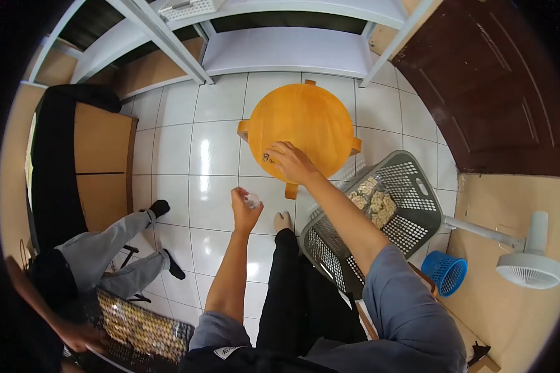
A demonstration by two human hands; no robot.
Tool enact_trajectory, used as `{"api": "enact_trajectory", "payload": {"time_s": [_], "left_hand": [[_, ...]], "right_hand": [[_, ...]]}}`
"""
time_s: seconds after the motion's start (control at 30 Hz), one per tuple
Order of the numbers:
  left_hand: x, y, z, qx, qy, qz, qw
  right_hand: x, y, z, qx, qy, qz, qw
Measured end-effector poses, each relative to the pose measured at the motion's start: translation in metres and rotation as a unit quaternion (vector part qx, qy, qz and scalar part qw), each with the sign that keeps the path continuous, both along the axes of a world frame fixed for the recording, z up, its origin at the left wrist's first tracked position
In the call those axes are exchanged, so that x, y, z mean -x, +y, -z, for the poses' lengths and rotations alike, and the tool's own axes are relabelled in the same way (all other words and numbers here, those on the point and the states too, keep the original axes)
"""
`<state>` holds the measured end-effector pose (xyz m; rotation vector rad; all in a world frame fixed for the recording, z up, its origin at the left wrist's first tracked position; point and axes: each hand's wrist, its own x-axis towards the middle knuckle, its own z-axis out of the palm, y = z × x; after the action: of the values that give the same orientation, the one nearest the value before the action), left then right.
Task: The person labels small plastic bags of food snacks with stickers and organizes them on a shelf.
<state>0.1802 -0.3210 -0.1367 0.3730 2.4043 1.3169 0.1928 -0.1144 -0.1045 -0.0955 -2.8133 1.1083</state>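
Observation:
My left hand (246, 211), over the tiled floor in front of the stool, is closed around a small clear plastic cup or lid (251, 201). The round orange stool (308, 121) stands ahead of me. Above its near left edge is my right hand (287, 163), fingers curled down and closed. Small dark items (268, 158) show at its fingertips; whether they are pinched or lie on the stool I cannot make out. Under my right forearm sits a grey perforated basket (417, 186) holding clear bags of pale pieces (379, 208).
Another person sits at the left, a hand (84, 337) by a dark crate of yellowish pieces (146, 323). At the right are a blue basket (445, 273) and a white fan (529, 264). White shelving (286, 53) stands behind the stool, a brown door (498, 81) at the far right.

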Motion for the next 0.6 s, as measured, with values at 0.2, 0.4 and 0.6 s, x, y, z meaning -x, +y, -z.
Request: {"api": "enact_trajectory", "payload": {"time_s": [0.2, 0.4, 0.6], "left_hand": [[0.029, 0.023, 0.05, 0.0, 0.027, 0.012, 1.0], [0.036, 0.026, 0.071, -0.021, 0.049, -0.015, 0.998], [0.039, 0.022, 0.041, -0.043, 0.069, -0.068, 0.994]], "right_hand": [[0.024, 0.002, 0.035, -0.099, 0.034, -0.105, 0.989], [0.028, 0.003, 0.045, -0.127, 0.056, -0.131, 0.982], [0.036, 0.003, 0.052, -0.063, 0.048, -0.119, 0.99]]}}
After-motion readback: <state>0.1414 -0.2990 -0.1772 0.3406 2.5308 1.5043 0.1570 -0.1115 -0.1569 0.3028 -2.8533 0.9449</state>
